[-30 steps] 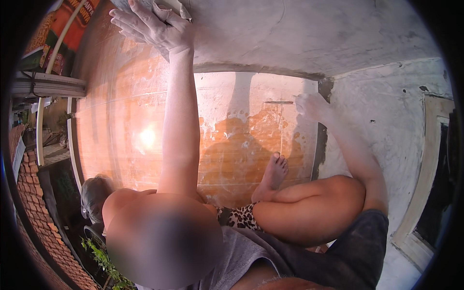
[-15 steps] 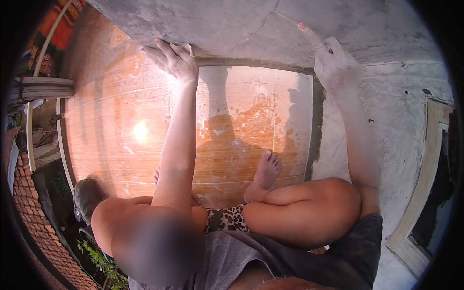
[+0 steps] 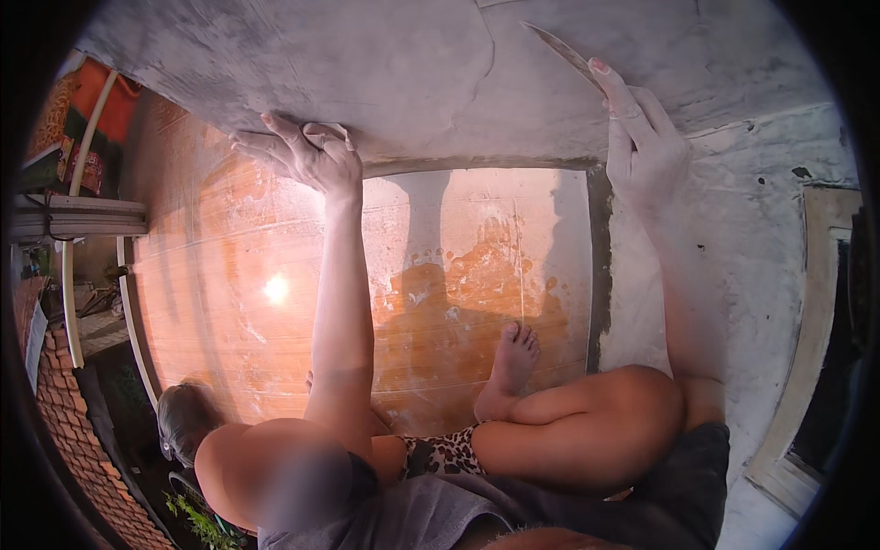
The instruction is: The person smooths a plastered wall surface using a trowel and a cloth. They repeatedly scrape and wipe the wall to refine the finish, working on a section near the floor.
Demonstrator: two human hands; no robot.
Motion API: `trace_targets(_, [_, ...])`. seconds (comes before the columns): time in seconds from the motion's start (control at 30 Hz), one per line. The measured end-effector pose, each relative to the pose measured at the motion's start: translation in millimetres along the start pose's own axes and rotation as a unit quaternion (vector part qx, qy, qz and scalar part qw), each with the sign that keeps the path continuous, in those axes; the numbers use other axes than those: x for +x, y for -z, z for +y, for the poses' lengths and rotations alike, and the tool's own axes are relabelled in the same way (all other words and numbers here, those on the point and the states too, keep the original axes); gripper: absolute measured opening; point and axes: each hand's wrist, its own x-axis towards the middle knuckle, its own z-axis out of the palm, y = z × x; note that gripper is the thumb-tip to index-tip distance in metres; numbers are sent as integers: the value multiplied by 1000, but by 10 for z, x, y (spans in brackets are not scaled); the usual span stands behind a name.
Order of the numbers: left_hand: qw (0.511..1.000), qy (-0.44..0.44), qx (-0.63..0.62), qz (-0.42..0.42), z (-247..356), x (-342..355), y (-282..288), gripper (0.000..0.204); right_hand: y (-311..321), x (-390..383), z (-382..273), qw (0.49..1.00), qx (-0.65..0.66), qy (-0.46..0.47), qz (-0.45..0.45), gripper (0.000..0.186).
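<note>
Right hand point(image 3: 646, 147) pinches thin trowel blade point(image 3: 564, 53), blade running up-left from fingertips, flat against grey plaster wall point(image 3: 403, 73). Left hand point(image 3: 307, 156) well left, fingers curled, empty, pressing wall. Orange tiled surface point(image 3: 229, 275) below both hands.

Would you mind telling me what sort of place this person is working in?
Probably a house balcony or ledge under renovation. A grey plastered wall meets an orange tiled floor smeared with white residue. The right hand holds a trowel blade to the plaster, and a brick surface shows far below at left.
</note>
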Motion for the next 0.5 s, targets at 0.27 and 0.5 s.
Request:
trace_targets(0.27, [979, -151, 11, 135, 623, 1401, 98, 69, 390, 386, -157, 987, -139, 72, -27, 63])
trace_targets(0.5, [975, -190, -83, 85, 939, 743, 379, 41, 575, 453, -405, 981, -171, 41, -86, 66])
